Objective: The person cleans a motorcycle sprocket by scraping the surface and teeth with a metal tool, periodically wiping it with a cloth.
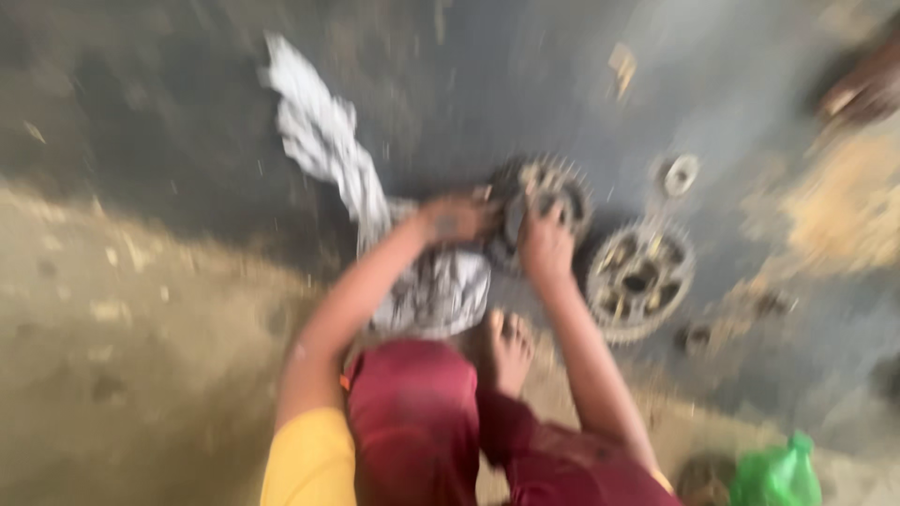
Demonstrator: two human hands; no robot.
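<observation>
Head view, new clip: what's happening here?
A person crouches on a dirty floor with both hands on a toothed gear wheel. The left hand is at its left edge, beside a grey-white rag that trails off to the upper left; the right hand rests on its lower edge. A second, similar gear lies untouched just to the right, with a small round part above it. The picture is blurred, so the exact grip is unclear.

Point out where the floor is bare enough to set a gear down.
Bare floor lies left of the grey rag, and again above the gear that both hands touch. It is crowded right of them: a second gear, a small ring, dark bits.
</observation>
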